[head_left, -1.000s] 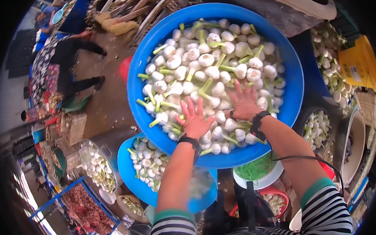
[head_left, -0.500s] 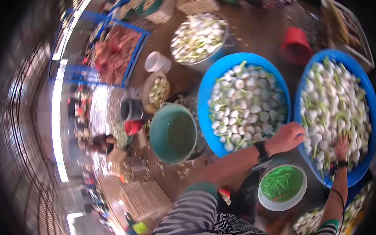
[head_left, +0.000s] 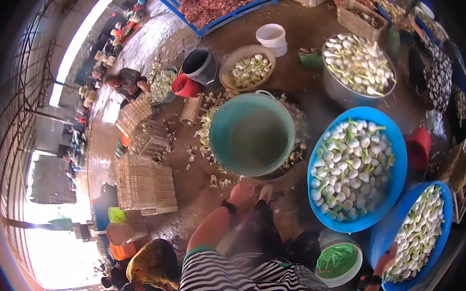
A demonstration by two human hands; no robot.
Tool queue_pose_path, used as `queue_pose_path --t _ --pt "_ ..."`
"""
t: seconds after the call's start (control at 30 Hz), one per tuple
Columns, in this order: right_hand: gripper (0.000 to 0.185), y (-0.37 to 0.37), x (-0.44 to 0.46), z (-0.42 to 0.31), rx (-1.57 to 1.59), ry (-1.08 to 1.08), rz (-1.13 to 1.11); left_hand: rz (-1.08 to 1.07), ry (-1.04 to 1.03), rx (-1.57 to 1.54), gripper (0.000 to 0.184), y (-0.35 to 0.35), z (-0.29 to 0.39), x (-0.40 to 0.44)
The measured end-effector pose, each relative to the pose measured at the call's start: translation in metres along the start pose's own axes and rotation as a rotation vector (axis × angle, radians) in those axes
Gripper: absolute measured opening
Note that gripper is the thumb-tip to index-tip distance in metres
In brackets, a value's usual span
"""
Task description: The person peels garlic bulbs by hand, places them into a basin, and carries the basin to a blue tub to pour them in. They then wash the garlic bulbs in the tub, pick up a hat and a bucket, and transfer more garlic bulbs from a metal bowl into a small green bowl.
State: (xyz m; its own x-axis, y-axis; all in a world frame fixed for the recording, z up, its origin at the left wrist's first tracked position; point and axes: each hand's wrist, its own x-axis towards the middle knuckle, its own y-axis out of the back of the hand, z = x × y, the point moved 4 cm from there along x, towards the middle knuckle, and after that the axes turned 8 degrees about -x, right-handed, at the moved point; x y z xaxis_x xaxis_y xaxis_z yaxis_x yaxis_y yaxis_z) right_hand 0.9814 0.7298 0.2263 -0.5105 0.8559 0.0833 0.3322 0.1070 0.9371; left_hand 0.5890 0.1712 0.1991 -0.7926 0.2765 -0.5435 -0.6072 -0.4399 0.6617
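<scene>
Where round garlic [head_left: 419, 231] meets a tub's oval rim [head_left: 449, 212], right fingers [head_left: 391, 254] seemingly rest.

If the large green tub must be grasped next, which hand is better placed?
Probably the left hand, close to the large green tub; the right hand is farther away, at a blue tub.
</scene>
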Motion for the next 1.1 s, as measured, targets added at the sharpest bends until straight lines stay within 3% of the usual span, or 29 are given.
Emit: queue_pose_path --t 0.07,0.13,0.2,0.27,0.3,0.37,0.43,0.53,0.6,0.63,0.67,0.7,0.77,0.93,1.1 --pt "0.033 -0.018 -0.024 -0.066 0.083 0.049 -0.167 -0.009 0.08 -0.141 0.019 0.006 -0.058 0.003" --pt "0.027 -0.045 -0.052 -0.119 -0.027 0.206 -0.59 0.016 0.001 -0.058 0.017 0.005 -0.111 0.009" --pt "0.019 -0.065 -0.091 -0.173 0.072 0.356 -0.641 0.059 -0.043 -0.118 0.017 0.017 -0.155 0.018" --pt "0.018 -0.067 -0.126 -0.228 -0.05 0.463 -0.641 0.1 -0.033 -0.332 0.016 0.04 -0.181 0.001" --pt "0.021 -0.07 -0.136 -0.25 -0.16 0.455 -0.69 0.104 0.104 -0.484 0.017 0.057 -0.188 -0.012" --pt "0.021 -0.077 -0.143 -0.281 -0.092 0.403 -0.841 0.117 0.362 -0.773 0.017 0.097 -0.198 -0.026" --pt "0.021 -0.079 -0.145 -0.301 -0.03 0.337 -0.987 0.121 0.496 -0.752 0.018 0.1 -0.239 -0.036" --pt "0.017 -0.083 -0.132 -0.333 -0.131 0.445 -0.912 0.244 0.549 -0.797 0.02 0.105 -0.278 -0.058" --pt "0.008 -0.096 -0.122 -0.35 -0.234 0.649 -1.003 0.356 0.55 -0.828 0.02 0.094 -0.309 -0.073" --pt "0.007 -0.099 -0.118 -0.36 -0.119 0.752 -1.022 0.388 0.56 -0.903 0.02 0.075 -0.335 -0.081" --pt "0.012 -0.109 -0.111 -0.356 -0.107 0.708 -1.048 0.392 0.476 -0.86 0.019 0.071 -0.348 -0.094" --pt "0.017 -0.12 -0.105 -0.352 -0.09 0.668 -1.071 0.413 0.581 -0.944 0.02 0.067 -0.358 -0.109" --pt "0.021 -0.127 -0.104 -0.368 -0.224 0.331 -1.199 0.5 0.751 -1.038 0.024 0.072 -0.35 -0.148" --pt "0.022 -0.165 -0.088 -0.393 -0.244 0.381 -1.309 0.591 1.032 -1.101 0.029 0.055 -0.343 -0.226" --pt "0.016 -0.192 -0.077 -0.454 -0.269 0.411 -1.303 0.626 1.042 -1.338 0.032 0.017 -0.321 -0.269"
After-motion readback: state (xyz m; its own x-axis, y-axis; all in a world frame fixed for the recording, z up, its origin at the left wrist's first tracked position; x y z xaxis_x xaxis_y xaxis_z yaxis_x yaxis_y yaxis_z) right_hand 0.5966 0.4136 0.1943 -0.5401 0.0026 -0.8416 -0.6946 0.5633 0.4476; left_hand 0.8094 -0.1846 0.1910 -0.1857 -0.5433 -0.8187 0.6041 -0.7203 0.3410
